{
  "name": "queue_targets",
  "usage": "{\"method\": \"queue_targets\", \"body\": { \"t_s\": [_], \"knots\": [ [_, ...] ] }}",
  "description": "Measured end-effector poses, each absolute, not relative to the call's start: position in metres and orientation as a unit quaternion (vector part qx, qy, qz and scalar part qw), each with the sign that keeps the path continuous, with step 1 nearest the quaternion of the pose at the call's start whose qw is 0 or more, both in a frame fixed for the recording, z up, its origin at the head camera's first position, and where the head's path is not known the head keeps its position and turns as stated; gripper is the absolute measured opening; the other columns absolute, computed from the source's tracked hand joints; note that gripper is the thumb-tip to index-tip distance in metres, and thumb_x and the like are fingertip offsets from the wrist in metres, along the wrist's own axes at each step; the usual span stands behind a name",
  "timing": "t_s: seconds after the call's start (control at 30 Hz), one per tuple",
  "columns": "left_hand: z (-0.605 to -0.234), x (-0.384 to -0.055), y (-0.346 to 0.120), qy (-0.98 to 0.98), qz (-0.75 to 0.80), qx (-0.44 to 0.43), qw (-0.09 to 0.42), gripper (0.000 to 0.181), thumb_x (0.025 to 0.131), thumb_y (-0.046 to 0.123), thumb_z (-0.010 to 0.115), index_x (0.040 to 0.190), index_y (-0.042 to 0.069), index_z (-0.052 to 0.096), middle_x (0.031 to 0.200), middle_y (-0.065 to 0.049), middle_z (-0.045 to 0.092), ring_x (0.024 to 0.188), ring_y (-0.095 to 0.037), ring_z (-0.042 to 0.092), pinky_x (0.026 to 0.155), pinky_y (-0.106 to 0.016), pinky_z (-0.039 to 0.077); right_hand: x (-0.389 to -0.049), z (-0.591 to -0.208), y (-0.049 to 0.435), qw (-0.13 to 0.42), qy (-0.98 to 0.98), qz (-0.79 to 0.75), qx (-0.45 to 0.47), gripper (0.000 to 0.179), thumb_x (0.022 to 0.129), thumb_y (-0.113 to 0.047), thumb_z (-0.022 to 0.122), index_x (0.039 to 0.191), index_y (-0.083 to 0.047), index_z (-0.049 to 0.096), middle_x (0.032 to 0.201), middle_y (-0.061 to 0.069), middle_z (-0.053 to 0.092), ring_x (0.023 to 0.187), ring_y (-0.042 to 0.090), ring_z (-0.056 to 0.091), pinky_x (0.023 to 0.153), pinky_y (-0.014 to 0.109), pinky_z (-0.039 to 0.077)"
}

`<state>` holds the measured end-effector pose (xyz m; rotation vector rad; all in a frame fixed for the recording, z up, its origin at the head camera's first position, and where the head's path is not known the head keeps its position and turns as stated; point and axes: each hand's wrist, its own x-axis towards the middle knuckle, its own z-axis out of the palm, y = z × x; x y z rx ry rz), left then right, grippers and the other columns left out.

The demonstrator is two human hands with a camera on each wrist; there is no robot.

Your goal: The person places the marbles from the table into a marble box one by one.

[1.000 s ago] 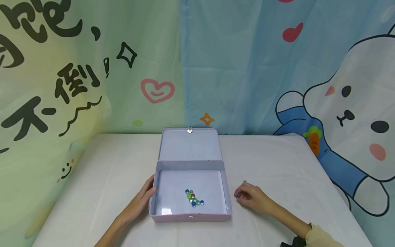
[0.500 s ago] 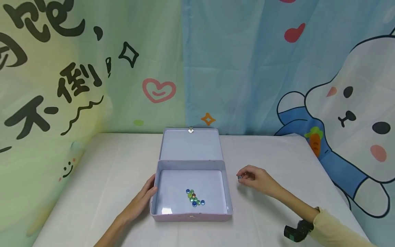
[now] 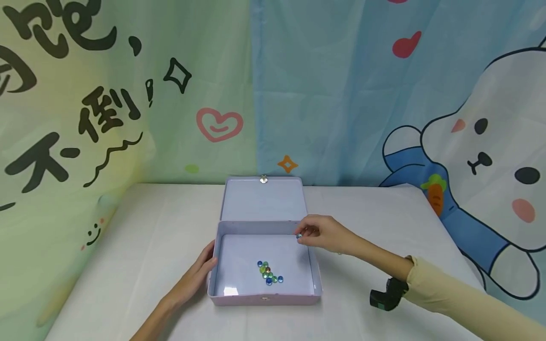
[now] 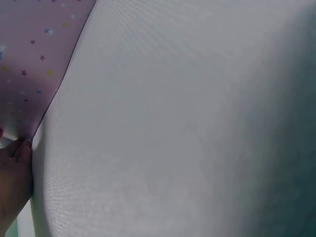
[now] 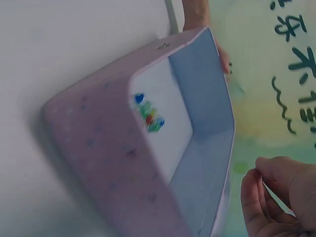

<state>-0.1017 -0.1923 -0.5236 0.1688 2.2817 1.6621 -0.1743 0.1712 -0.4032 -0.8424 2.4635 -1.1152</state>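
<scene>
A pinkish metal box [image 3: 239,301] stands on the table, its lid [image 3: 263,201] laid back; the right wrist view shows stars on its outer wall. Several glass marbles [image 3: 268,275] in blue, green, yellow and red lie clustered on the box floor. My left hand [image 3: 194,274] rests along the box's left wall, fingers extended. My right hand [image 3: 326,233] pinches a blue marble [image 3: 299,236] between thumb and fingertips over the box's right wall, near its back corner. In the right wrist view, the fingers hide that marble.
The table has a white cloth [image 3: 162,227]. Behind it hangs a printed curtain [image 3: 324,94] with lettering, hearts and a white cartoon animal. A black wrist device [image 3: 388,294] sits on the right forearm. Beneath the right wrist a tiny object [image 3: 340,254] shows, mostly hidden.
My right hand rose off the table right of the box with the blue marble, then moved left over the box's wall. The left hand and the marbles in the box stayed put.
</scene>
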Motion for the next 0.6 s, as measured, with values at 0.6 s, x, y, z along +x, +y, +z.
{"method": "queue_targets", "body": {
  "t_s": [0.6],
  "knots": [
    [-0.523,-0.101,-0.191,0.796,0.582,0.052,0.158,0.06,0.104,0.037,0.035,0.156,0.019,0.013,0.163,-0.015,0.014,0.15,-0.035,0.013,0.119,-0.058,0.011,-0.209,-0.434,0.065,0.203,0.832,-0.34,-0.389,0.01,0.087,-0.012,0.071,0.096,-0.007,0.07,0.09,0.003,0.07,0.077,0.002,0.057,0.071,0.014,0.05]
  ]
}}
